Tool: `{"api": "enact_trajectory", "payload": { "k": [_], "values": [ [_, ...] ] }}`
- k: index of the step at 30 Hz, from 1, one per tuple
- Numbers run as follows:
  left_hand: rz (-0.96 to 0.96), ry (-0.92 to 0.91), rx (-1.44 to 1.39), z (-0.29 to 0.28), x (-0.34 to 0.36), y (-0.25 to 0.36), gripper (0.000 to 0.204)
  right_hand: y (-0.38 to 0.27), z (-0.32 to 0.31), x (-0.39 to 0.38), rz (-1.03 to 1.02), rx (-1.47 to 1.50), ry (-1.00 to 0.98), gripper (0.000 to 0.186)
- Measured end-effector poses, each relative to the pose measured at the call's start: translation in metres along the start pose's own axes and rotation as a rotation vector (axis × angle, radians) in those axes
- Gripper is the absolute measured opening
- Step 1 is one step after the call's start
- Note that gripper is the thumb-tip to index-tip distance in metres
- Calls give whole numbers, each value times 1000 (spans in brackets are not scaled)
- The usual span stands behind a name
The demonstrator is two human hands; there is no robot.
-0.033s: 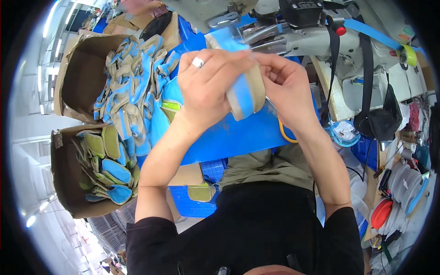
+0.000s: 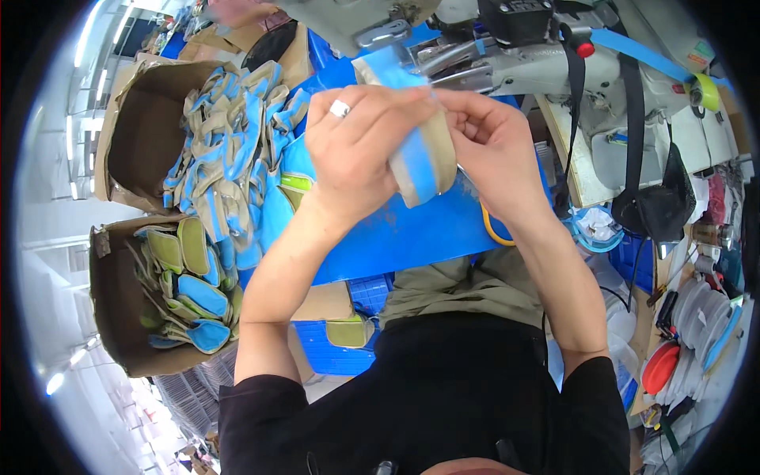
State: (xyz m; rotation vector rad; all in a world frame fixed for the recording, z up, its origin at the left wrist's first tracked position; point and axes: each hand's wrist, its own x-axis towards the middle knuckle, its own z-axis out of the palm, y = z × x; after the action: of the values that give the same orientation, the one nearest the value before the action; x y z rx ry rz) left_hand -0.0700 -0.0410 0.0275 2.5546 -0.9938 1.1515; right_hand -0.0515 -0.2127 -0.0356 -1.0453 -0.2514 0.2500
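Note:
Both my hands are raised over the blue worktop (image 2: 372, 249), in front of the sewing machine. My left hand (image 2: 348, 150), with a ring on one finger, is closed on a beige fabric strip with a blue stripe (image 2: 419, 162). The strip curves down between my hands, and its upper end stands blurred above my left fingers. My right hand (image 2: 503, 158) pinches at the strip's edge, its fingertips meeting those of my left hand; the exact pinch point is hidden. Below my right wrist an orange loop handle (image 2: 495, 226) shows on the worktop.
A heap of blue and beige strips (image 2: 229, 150) lies at left beside an open carton (image 2: 146, 119). A lower carton (image 2: 119, 317) holds green and blue pieces. The sewing machine (image 2: 522, 67) stands ahead, with blue tape (image 2: 633, 51) and black straps (image 2: 631, 134) hanging at right.

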Motion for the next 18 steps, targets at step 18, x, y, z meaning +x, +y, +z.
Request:
{"api": "enact_trajectory", "payload": {
  "k": [18],
  "values": [
    [-683, -63, -777, -14, -8, 4, 17, 9, 6, -12, -82, 61, -7, 40]
  ]
}}
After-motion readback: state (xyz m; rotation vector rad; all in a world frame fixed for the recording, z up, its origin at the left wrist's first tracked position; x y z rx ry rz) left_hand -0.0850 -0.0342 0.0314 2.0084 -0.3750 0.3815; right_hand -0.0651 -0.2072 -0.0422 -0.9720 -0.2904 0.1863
